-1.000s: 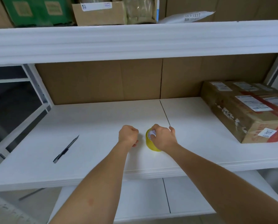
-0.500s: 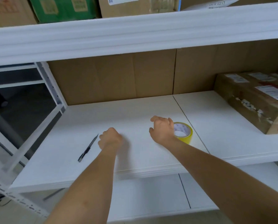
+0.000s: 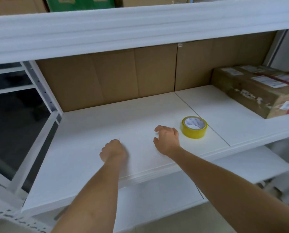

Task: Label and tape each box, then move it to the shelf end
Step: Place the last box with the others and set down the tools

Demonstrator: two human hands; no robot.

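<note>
my right hand (image 3: 167,140) has let go of the yellow tape roll (image 3: 194,127), fingers loose; my left hand (image 3: 112,151) has curled over the pen, now hidden.

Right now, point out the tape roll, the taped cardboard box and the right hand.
tape roll (image 3: 194,132): head view, on its yellow outer band.
taped cardboard box (image 3: 251,100): head view, on its brown front side.
right hand (image 3: 167,138): head view, on the back of the hand.

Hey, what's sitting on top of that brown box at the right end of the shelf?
White printed labels and a strip of red tape lie on top of the brown box. The box runs past the frame's right edge, so the rest of its top is unseen.
</note>
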